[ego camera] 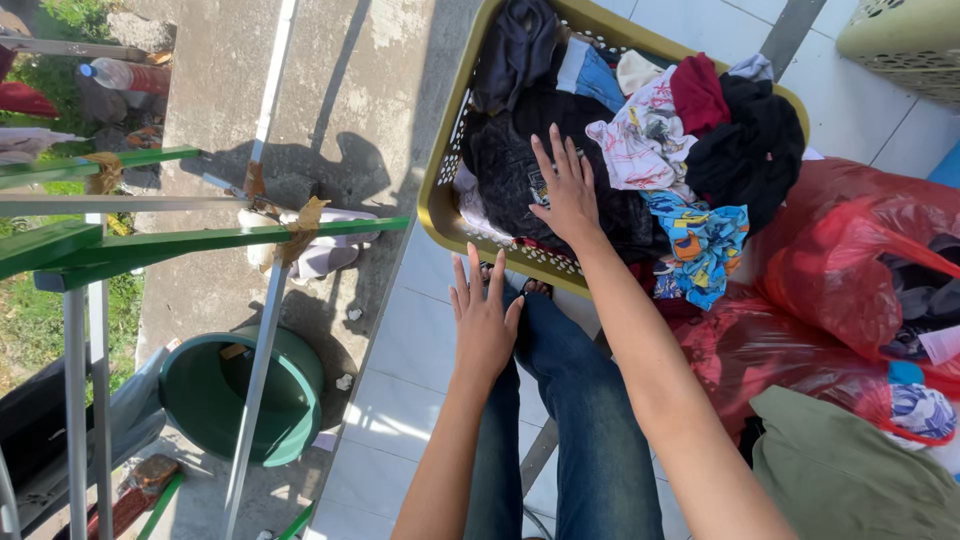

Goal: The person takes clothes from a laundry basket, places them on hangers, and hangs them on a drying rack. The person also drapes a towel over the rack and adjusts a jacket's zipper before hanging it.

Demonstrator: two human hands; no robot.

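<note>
An olive-yellow laundry basket (438, 205) stands on the white tiled floor, piled with clothes: black garments (520, 160), a white patterned piece (640, 140), a dark red one (697, 92) and a blue patterned one (705, 245). My right hand (565, 190) reaches into the basket, fingers spread flat on the black clothing, holding nothing. My left hand (483, 320) hovers open just below the basket's near rim, above my jeans-clad legs (570, 420).
Red plastic bags (850, 270) with clothes lie right of the basket, and an olive cloth (850, 480) is at the lower right. A green bucket (240, 395) sits on the concrete ledge at left, under green and metal drying rails (200, 240). Another pale basket (905, 40) is at the top right.
</note>
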